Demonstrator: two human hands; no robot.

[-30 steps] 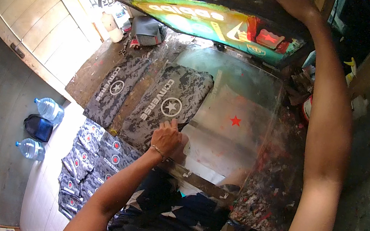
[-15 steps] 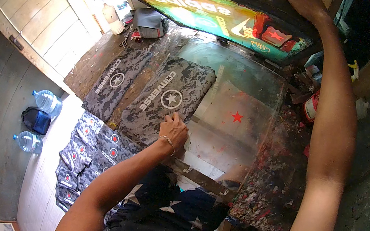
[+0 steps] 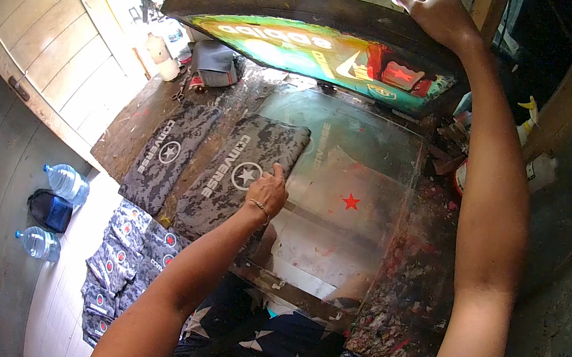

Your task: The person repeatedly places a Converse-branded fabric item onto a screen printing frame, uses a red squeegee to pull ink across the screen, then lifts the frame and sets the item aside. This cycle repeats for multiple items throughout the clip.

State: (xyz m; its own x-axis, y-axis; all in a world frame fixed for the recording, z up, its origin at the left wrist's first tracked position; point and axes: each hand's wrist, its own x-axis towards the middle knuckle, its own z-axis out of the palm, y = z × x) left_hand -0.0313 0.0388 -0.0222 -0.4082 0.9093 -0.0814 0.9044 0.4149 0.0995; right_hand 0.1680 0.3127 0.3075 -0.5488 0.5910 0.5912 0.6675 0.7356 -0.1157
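Two clear blue water bottles (image 3: pixel 67 183) stand at the far left, with one dark blue bag (image 3: pixel 49 210) between them. Right of these lies a spread of camouflage pieces (image 3: pixel 108 266), each visible print bearing a red dot or star; they overlap too much to count surely. On the worktop (image 3: pixel 128 126) come one pale bottle (image 3: pixel 162 59), one pair of scissors (image 3: pixel 179 92) and one grey box (image 3: pixel 213 65) at the back, then two camouflage cloths side by side: the left cloth (image 3: pixel 150 179) and the right cloth (image 3: pixel 218 206), each with one ringed white star. The left hand (image 3: pixel 269 189) is at the right cloth's right edge, index finger straight, the others curled; whether they pinch fabric, I cannot tell. Next is one glass sheet (image 3: pixel 322 257) showing one red star (image 3: pixel 351 202). Above it, one screen frame (image 3: pixel 294 4) stands raised and tilted, the right hand (image 3: pixel 441 16) gripping its upper edge near the right corner with closed fingers. One yellow-topped spray bottle (image 3: pixel 528 118) is farthest right.
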